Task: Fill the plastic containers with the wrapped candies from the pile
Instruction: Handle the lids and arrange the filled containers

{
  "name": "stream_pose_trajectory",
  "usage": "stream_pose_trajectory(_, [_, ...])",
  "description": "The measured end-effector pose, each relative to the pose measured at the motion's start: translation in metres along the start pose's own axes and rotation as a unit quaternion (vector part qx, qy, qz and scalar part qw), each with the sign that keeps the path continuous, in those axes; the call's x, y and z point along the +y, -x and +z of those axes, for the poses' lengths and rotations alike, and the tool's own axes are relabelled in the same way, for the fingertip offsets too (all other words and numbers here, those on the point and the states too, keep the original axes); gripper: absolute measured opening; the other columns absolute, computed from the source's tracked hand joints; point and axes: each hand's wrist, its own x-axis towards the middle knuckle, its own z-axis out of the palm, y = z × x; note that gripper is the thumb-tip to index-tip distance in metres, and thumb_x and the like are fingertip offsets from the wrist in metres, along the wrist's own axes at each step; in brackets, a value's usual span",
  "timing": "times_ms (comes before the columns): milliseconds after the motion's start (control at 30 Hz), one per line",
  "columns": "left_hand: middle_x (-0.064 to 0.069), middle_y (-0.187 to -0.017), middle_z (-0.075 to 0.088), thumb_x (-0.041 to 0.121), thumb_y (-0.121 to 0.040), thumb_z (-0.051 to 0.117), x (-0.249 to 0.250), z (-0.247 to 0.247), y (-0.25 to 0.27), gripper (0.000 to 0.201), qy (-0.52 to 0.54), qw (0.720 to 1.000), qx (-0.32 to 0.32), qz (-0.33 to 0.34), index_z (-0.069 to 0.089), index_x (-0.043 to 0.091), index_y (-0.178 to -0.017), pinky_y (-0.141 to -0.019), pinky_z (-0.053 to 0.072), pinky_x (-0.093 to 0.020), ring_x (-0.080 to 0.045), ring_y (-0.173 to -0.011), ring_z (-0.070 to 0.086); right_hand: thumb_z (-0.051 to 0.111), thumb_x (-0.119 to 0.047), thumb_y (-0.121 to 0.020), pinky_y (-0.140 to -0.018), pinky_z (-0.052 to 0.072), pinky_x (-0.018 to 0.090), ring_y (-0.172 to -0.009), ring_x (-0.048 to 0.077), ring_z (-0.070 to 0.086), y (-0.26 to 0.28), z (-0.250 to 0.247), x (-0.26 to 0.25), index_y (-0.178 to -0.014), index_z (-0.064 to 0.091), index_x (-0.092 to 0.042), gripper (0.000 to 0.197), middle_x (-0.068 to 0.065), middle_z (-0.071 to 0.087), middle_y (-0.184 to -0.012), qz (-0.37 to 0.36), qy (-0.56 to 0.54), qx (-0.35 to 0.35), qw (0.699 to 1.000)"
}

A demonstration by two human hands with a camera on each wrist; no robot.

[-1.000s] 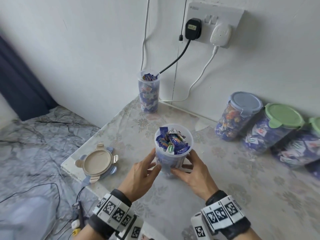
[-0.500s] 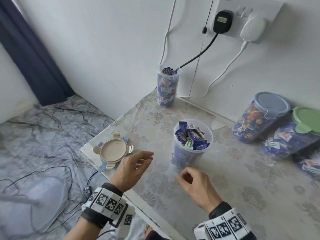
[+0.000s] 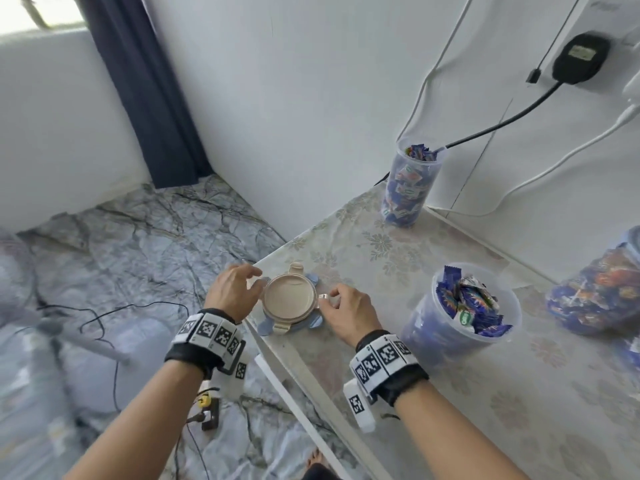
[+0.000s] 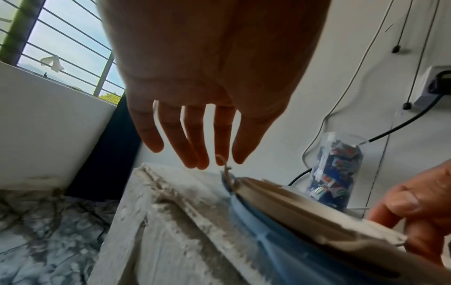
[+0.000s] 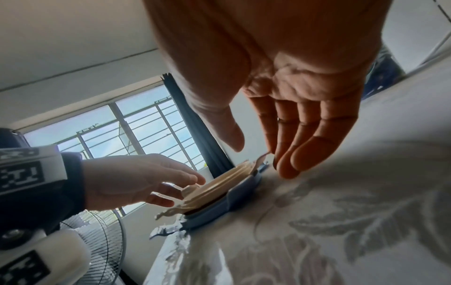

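Note:
A beige lid [image 3: 289, 299] lies stacked on a blue lid [image 3: 313, 322] at the table's left corner. My left hand [image 3: 249, 278] hovers at the stack's left edge with loosely spread fingers [image 4: 195, 150] and holds nothing. My right hand [image 3: 332, 299] reaches the right edge, its fingertips [image 5: 288, 169] at the beige lid's [image 5: 219, 189] side clip. An open plastic container [image 3: 460, 313], heaped with blue wrapped candies, stands to the right of my right wrist. No loose pile of candies is in view.
A tall open container [image 3: 410, 185] full of candies stands at the wall. A lidded one [image 3: 602, 292] lies at the right edge. The lids sit close to the table's edge [image 3: 277, 362]. A fan [image 5: 97, 241] and cables [image 3: 104, 317] are on the floor.
Both hands let go of the heaped container and moved left to the stacked lids. The head view swung left with them.

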Motion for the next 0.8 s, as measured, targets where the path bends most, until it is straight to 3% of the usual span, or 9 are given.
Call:
stream_pose_trajectory(100, [-0.001,-0.107,0.069,0.044,-0.093,0.06,-0.004,0.0,-0.009,0.031,-0.019,0.999,-0.027,-0.011,0.069,0.02,-0.111,-0.088,0.053,-0.042,-0.023,-0.098,0.064,0.054,-0.035,-0.091,-0.081,0.047,0.031,-0.099,0.033,0.062,-0.014,0.008,-0.003,-0.094,0.064,-0.008,0.029,0.014,0.069,-0.102,0.039,0.024,-0.011,0.999])
stream_pose_trajectory(233, [0.003,-0.098,0.07,0.041,-0.093,0.06,0.0,0.002,-0.013,0.025,-0.014,1.0,-0.022,-0.015,0.07,0.024,-0.108,-0.086,0.053,-0.04,-0.022,-0.096,0.065,0.057,-0.031,-0.089,-0.077,0.045,0.03,-0.094,0.032,0.062,-0.02,0.01,-0.003,-0.072,0.055,-0.015,0.023,0.013,0.069,-0.095,0.053,0.019,-0.02,0.998])
stream_pose_trajectory(367, [0.009,-0.085,0.069,0.044,-0.091,0.062,0.001,0.003,-0.011,0.026,0.004,0.999,-0.007,-0.031,0.068,0.024,-0.107,-0.082,0.053,-0.036,-0.021,-0.091,0.065,0.062,-0.029,-0.087,-0.079,0.047,0.029,-0.09,0.028,0.064,-0.023,0.009,0.0,-0.075,0.066,-0.01,0.023,0.009,0.071,-0.088,0.055,-0.032,-0.015,0.998])
stream_pose_trajectory(533, [0.004,-0.091,0.073,0.048,-0.089,0.063,0.001,0.001,-0.005,0.029,0.023,0.998,-0.004,-0.05,0.068,0.024,-0.104,-0.083,0.052,-0.037,-0.023,-0.093,0.066,0.062,-0.021,-0.088,-0.075,0.058,0.039,-0.062,0.018,0.068,-0.017,0.001,-0.003,-0.064,0.063,-0.01,0.026,0.008,0.072,-0.067,0.053,-0.12,-0.001,0.991])
stream_pose_trajectory(633, [0.005,-0.083,0.071,0.04,-0.089,0.065,0.008,-0.01,0.002,0.024,0.061,0.997,0.032,-0.043,0.069,0.022,-0.105,-0.08,0.051,-0.035,-0.021,-0.088,0.065,0.064,-0.023,-0.088,-0.075,0.058,0.043,-0.059,0.02,0.067,-0.008,-0.008,-0.012,-0.066,0.063,-0.01,0.026,0.006,0.07,-0.062,0.026,-0.164,0.03,0.986])
stream_pose_trajectory(800, [0.004,-0.074,0.072,0.03,-0.088,0.071,0.04,-0.05,0.022,0.008,0.214,0.974,0.079,-0.007,0.072,0.023,-0.084,-0.067,0.059,-0.035,-0.013,-0.063,0.069,0.066,-0.024,-0.092,-0.059,0.057,0.034,-0.053,0.013,0.065,0.019,-0.047,-0.028,-0.081,0.063,-0.007,0.02,0.004,0.069,-0.063,-0.025,-0.226,0.075,0.971])
